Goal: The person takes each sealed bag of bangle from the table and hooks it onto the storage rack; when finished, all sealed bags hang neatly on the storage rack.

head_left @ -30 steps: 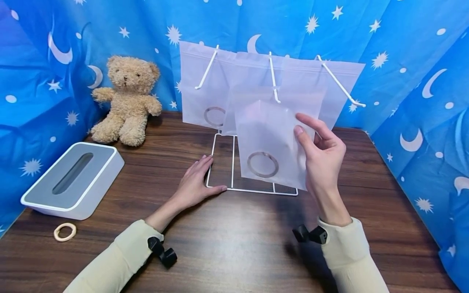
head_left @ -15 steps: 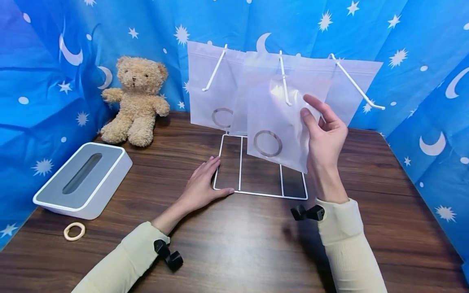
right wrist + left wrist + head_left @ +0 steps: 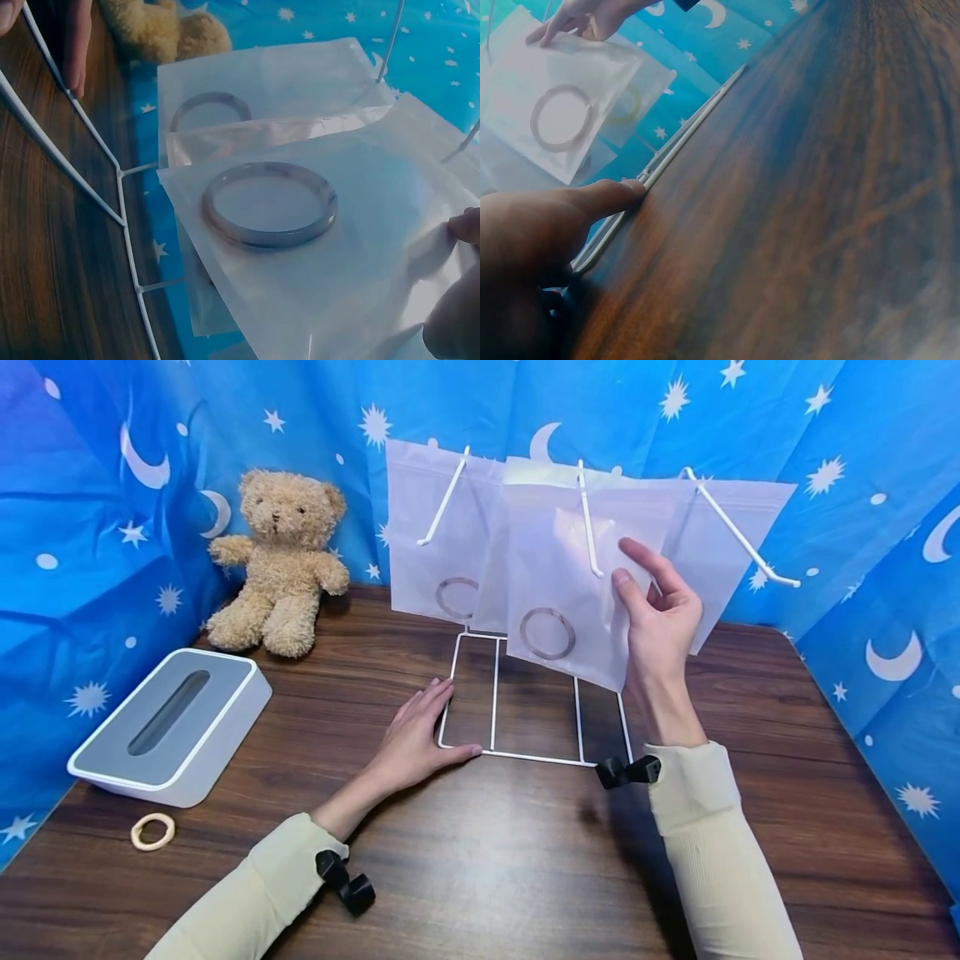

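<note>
My right hand (image 3: 660,618) pinches the right edge of a frosted zip bag (image 3: 547,568). A brownish bangle (image 3: 270,239) shows through the bag's lower part. The middle hook (image 3: 587,518) of a white wire display rack (image 3: 540,758) sticks out in front of this bag, near its top. More frosted bags hang behind it on the rack; the left bag (image 3: 427,552) also has a bangle inside. My left hand (image 3: 408,735) rests on the front left corner of the rack's base, thumb on the front wire and fingers stretched along the side wire.
A teddy bear (image 3: 277,560) sits at the back left. In front of it stands a grey-topped tissue box (image 3: 225,710), with a pale ring (image 3: 153,847) on the table before it. The left hook (image 3: 442,497) and right hook (image 3: 738,531) jut forward. A blue star-patterned curtain (image 3: 855,410) surrounds the table.
My right hand has moved the bag up and back, so the middle hook now comes out in front of the bag. The left hand stays on the rack's corner. The head view has shifted slightly.
</note>
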`<state>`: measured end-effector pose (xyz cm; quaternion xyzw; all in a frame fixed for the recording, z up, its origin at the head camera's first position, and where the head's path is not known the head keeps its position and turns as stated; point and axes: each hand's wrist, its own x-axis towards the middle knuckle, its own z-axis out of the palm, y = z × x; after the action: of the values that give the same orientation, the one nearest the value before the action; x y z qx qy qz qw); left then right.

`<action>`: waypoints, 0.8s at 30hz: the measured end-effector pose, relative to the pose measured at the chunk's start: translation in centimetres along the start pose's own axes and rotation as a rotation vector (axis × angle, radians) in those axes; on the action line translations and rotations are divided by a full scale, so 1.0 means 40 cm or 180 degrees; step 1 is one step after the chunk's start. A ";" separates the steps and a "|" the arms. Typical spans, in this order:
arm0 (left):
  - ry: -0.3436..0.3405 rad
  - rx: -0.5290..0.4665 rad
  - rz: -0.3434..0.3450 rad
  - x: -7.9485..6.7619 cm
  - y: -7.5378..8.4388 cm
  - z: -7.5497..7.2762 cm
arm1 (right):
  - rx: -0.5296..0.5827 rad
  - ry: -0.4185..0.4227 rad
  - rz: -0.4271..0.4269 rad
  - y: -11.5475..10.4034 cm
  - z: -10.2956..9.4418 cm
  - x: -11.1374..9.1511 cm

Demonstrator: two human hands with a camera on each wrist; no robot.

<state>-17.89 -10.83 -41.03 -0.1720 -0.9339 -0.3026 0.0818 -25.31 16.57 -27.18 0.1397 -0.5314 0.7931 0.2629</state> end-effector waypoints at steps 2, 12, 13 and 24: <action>-0.0002 -0.0003 -0.0001 -0.001 0.002 -0.001 | -0.0009 0.0003 0.0000 0.005 0.000 0.007; -0.0045 -0.0019 -0.0053 -0.002 0.002 -0.003 | -0.0026 -0.0064 -0.0020 0.038 -0.010 0.021; -0.0044 -0.0020 -0.0051 -0.002 0.002 -0.002 | -0.0019 -0.0069 -0.0005 0.040 -0.009 0.020; 0.0006 0.0006 -0.0004 -0.001 -0.002 0.000 | -0.0176 -0.0275 0.0100 0.050 -0.013 0.003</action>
<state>-17.87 -10.91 -41.08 -0.1710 -0.9342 -0.3020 0.0826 -26.51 16.49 -28.87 0.1581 -0.5660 0.7754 0.2311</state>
